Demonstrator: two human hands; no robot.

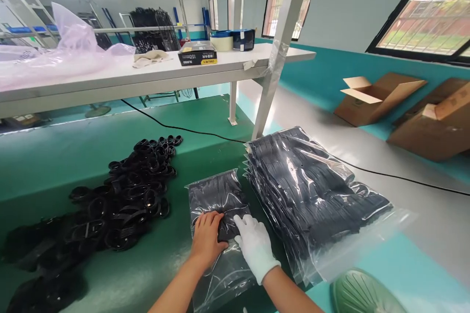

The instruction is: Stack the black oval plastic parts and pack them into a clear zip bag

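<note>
A clear plastic bag (216, 193) with flat black pieces inside lies on the green tabletop (176, 264). My bare left hand (208, 235) rests on the bag, fingers over the black contents and thumb apart. From the right, my right hand (255, 244) in a white glove lies on the same bag, fingers stretched out. The bag's unfilled end reaches toward me below the hands. Beside my right hand is a tall stack of similar filled bags (308, 186). Off to the left spreads a pile of black, glossy ring-shaped parts (135, 190).
A white shelf (227, 71) crosses behind the table, bearing pink plastic film (77, 39), a cloth (151, 57), a black box (198, 53) and tape rolls (222, 41). A black cable (183, 129) runs across the table. Open cartons (378, 98) and a green stool (363, 293) stand right.
</note>
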